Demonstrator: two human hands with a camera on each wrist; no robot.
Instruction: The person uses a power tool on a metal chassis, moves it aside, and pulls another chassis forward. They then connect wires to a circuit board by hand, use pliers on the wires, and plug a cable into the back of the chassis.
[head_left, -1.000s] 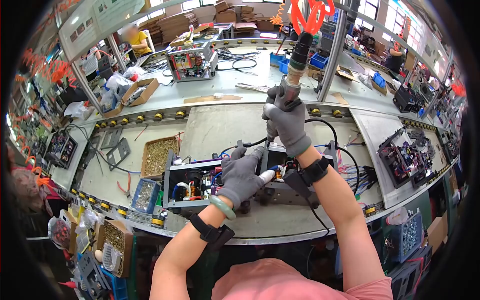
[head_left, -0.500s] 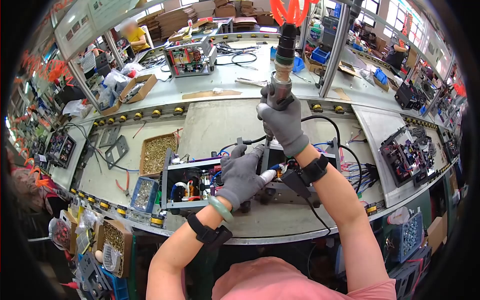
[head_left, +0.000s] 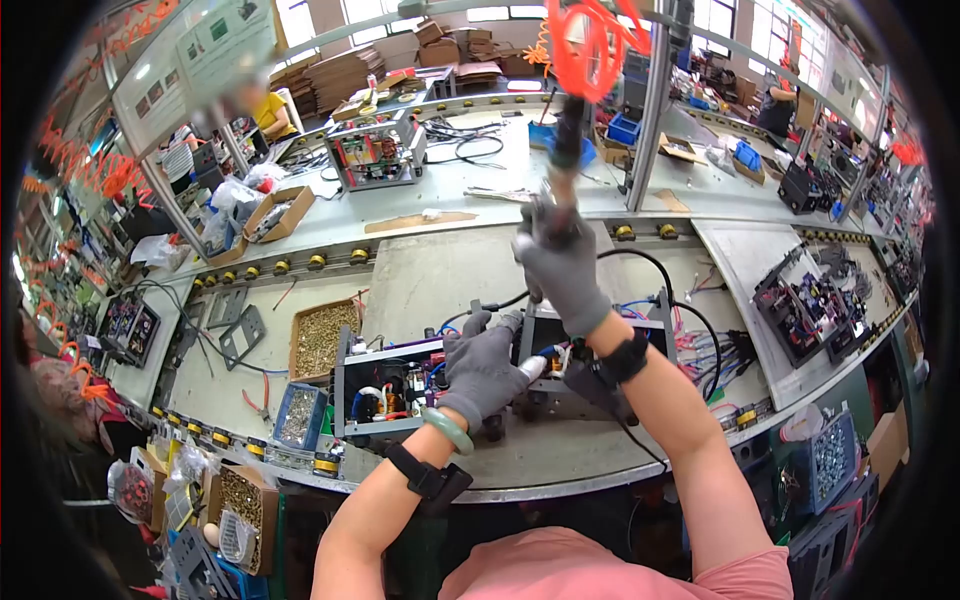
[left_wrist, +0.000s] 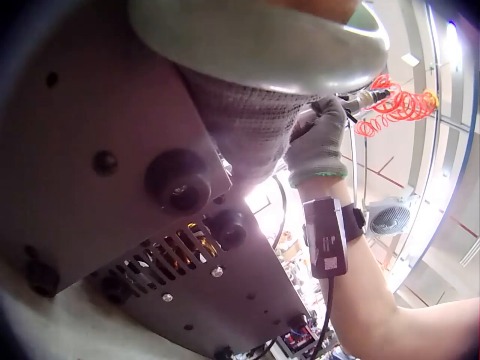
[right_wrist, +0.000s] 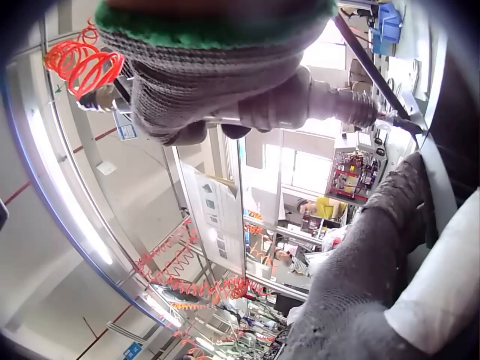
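Observation:
Two open-topped dark metal chassis [head_left: 350,395] stand side by side on the bench, with wiring and boards [head_left: 385,390] inside. My gloved left hand [head_left: 485,365] grips the adjoining walls, its white-wrapped thumb [head_left: 533,370] over the right one. Vent slots [left_wrist: 169,255] and black feet [left_wrist: 178,181] show on their outer faces in the left wrist view. The gloved right hand [head_left: 565,270] is wrapped round an air screwdriver [right_wrist: 300,105], held upright above the right chassis. Its bit [right_wrist: 401,122] points at a metal edge [right_wrist: 431,176], close to the left fingertips.
An orange coiled hose [head_left: 588,50] hangs over the screwdriver. To the left are a box of brass-coloured screws [head_left: 325,338], a blue bin [head_left: 298,415] and red-handled pliers [head_left: 258,400]. A black cable [head_left: 690,300] loops round at right. Another chassis [head_left: 815,295] lies further right.
The head view has tilted slightly. The screwdriver and right hand are now blurred by motion and sit slightly further left than a second ago. The left hand keeps its place on the chassis.

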